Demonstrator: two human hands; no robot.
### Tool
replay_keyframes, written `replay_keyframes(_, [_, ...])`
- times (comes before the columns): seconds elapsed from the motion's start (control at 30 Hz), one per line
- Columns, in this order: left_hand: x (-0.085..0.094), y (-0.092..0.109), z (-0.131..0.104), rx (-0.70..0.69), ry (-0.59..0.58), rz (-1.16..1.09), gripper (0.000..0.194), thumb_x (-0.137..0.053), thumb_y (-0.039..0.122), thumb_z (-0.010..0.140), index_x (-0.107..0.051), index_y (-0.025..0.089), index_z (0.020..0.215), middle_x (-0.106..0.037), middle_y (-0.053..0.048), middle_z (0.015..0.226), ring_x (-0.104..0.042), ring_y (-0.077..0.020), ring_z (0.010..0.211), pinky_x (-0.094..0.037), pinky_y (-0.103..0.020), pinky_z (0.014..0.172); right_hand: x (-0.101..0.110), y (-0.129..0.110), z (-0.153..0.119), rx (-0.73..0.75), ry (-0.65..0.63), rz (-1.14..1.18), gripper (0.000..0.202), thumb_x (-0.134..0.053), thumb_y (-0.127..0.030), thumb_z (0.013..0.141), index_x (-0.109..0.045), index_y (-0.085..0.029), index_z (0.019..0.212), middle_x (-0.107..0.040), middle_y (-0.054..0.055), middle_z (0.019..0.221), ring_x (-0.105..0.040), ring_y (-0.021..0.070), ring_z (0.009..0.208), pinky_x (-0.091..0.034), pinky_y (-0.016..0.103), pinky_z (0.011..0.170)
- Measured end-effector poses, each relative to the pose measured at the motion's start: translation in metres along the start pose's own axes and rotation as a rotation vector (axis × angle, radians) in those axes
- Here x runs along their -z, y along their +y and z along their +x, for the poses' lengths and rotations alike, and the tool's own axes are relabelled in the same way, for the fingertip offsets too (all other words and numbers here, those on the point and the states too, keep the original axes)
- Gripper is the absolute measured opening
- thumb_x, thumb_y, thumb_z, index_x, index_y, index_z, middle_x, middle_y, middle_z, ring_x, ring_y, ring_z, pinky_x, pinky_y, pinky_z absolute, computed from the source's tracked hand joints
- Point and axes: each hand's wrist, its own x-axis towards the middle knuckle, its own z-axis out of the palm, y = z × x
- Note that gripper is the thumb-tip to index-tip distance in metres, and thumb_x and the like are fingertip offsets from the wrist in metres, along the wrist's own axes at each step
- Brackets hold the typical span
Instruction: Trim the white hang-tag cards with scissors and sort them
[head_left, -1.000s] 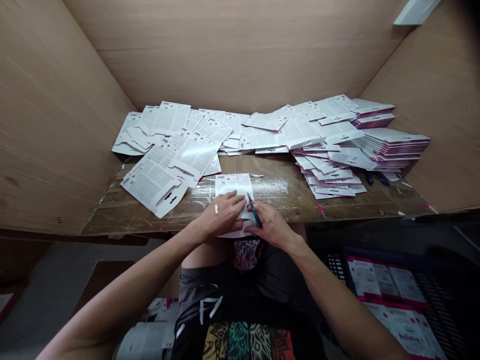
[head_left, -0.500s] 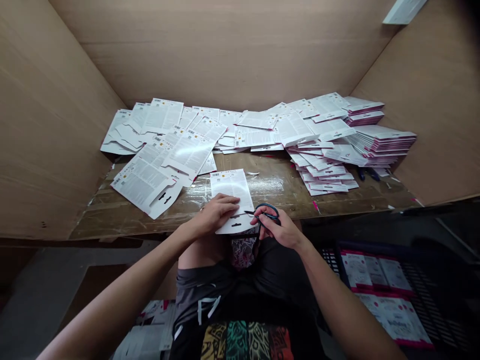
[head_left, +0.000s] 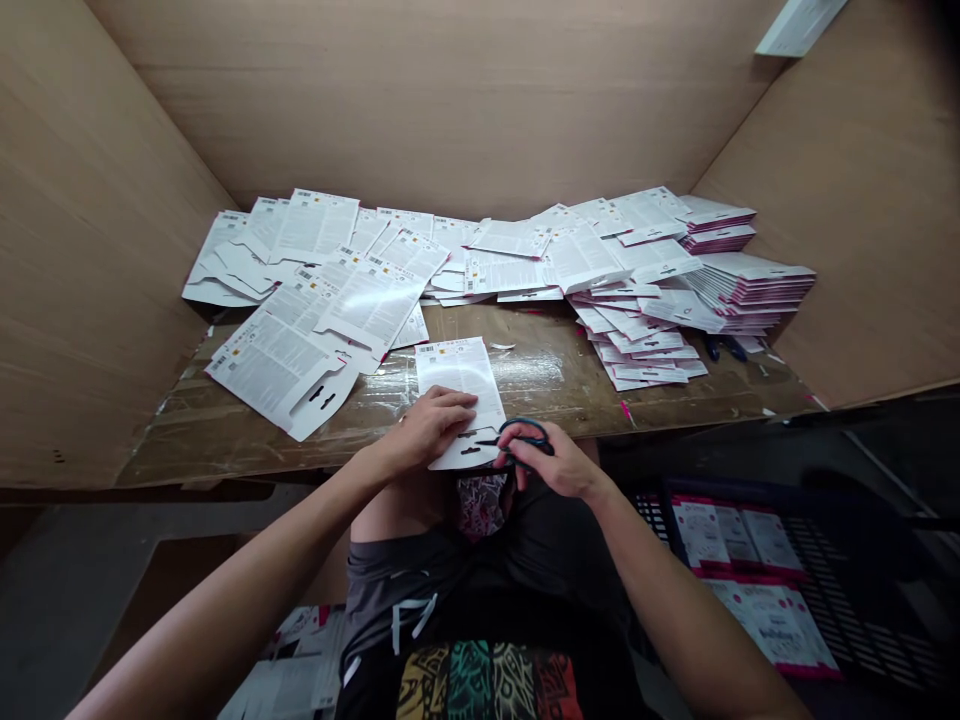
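Head view: The flat white printed card packet (head_left: 456, 374) lies on the brown, glossy tabletop (head_left: 559, 385), its slotted end at the front edge. Your left hand (head_left: 435, 425) rests across the packet, fingers loosely extended, pressing without grasping. Your right hand (head_left: 544, 458), beside it, is closed around dark looped-handle scissors (head_left: 498, 441), blades over the slotted end. White packet stacks (head_left: 645, 345) stand right of it.
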Motion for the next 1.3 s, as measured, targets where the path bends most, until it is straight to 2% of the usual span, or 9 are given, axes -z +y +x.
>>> replay_keyframes(0.13, [0.002,0.000,0.003,-0.006,-0.023,-0.004,0.027,-0.055,0.023,0.107,-0.081,0.022,0.113,-0.076,-0.010,0.138,-0.067,-0.0275,0.124,-0.056,-0.049,0.109,0.006,-0.009,0.006,0.025,0.125,-0.011,0.037,-0.069,-0.056,0.099,-0.066,-0.020,0.105,-0.078,0.005,0.090,-0.067,0.0132,0.051,-0.047,0.022,0.044])
replay_keyframes(0.37, [0.001,0.000,0.004,-0.001,-0.023,-0.009,0.026,-0.056,0.020,0.106,-0.081,0.021,0.113,-0.075,-0.011,0.137,-0.066,-0.0273,0.125,-0.054,-0.048,0.109,0.005,0.000,0.014,-0.072,0.077,-0.007,0.037,-0.068,-0.057,0.098,-0.063,-0.021,0.108,-0.078,0.005,0.089,-0.067,0.0131,0.049,-0.047,0.021,0.043])
replay_keyframes(0.67, [0.003,-0.005,0.010,0.008,-0.057,-0.037,0.024,-0.061,0.021,0.101,-0.079,0.022,0.118,-0.074,-0.011,0.133,-0.067,-0.0276,0.124,-0.050,-0.048,0.111,0.005,-0.004,0.014,0.025,0.037,0.200,0.042,-0.071,-0.063,0.097,-0.061,-0.023,0.108,-0.081,0.008,0.098,-0.070,0.0155,0.053,-0.043,0.022,0.043])
replay_keyframes(0.8, [0.008,0.006,0.016,0.046,-0.092,-0.013,0.020,-0.063,0.024,0.101,-0.079,0.022,0.113,-0.073,-0.010,0.128,-0.066,-0.0268,0.118,-0.048,-0.048,0.111,0.001,-0.005,0.036,0.214,0.335,0.278,0.047,-0.078,-0.066,0.092,-0.058,-0.027,0.109,-0.081,0.005,0.103,-0.079,0.0209,0.078,-0.063,0.031,0.065])
replay_keyframes(0.9, [0.007,0.021,0.023,0.127,-0.125,0.061,0.015,-0.064,0.028,0.102,-0.079,0.024,0.104,-0.069,-0.009,0.120,-0.061,-0.0271,0.109,-0.049,-0.046,0.102,-0.001,0.000,0.057,0.248,0.368,0.229,0.050,-0.079,-0.069,0.090,-0.059,-0.027,0.111,-0.080,0.003,0.101,-0.081,0.0231,0.092,-0.067,0.041,0.089])
replay_keyframes(1.03, [0.005,0.032,0.037,0.229,-0.250,0.181,0.017,-0.059,0.027,0.104,-0.075,0.024,0.098,-0.065,-0.010,0.114,-0.056,-0.0298,0.108,-0.050,-0.045,0.091,0.002,0.012,0.069,0.260,0.338,0.083,0.046,-0.072,-0.068,0.095,-0.061,-0.027,0.114,-0.079,0.005,0.103,-0.080,0.0254,0.100,-0.065,0.045,0.098])
replay_keyframes(1.13, [0.024,0.039,0.041,0.264,-0.325,0.182,0.018,-0.056,0.023,0.103,-0.072,0.022,0.095,-0.065,-0.011,0.114,-0.058,-0.0300,0.109,-0.052,-0.047,0.093,0.004,0.020,0.068,0.284,0.346,-0.022,0.041,-0.068,-0.065,0.099,-0.062,-0.027,0.115,-0.079,0.006,0.105,-0.079,0.0262,0.099,-0.065,0.045,0.096])
replay_keyframes(1.2, [0.048,0.050,0.032,0.174,-0.455,-0.046,0.018,-0.057,0.023,0.103,-0.071,0.021,0.093,-0.068,-0.009,0.110,-0.062,-0.0260,0.103,-0.055,-0.043,0.092,0.004,0.022,0.067,0.305,0.367,-0.087,0.038,-0.067,-0.062,0.101,-0.062,-0.027,0.114,-0.078,0.005,0.105,-0.078,0.0261,0.098,-0.065,0.044,0.096])
replay_keyframes(1.3, [0.076,0.074,0.002,-0.084,-0.771,-0.541,0.012,-0.070,0.036,0.102,-0.076,0.026,0.104,-0.076,-0.004,0.111,-0.071,-0.0214,0.099,-0.059,-0.034,0.090,0.000,0.023,0.068,0.335,0.382,-0.156,0.034,-0.066,-0.059,0.103,-0.062,-0.027,0.115,-0.077,0.004,0.106,-0.077,0.0253,0.100,-0.064,0.042,0.097])
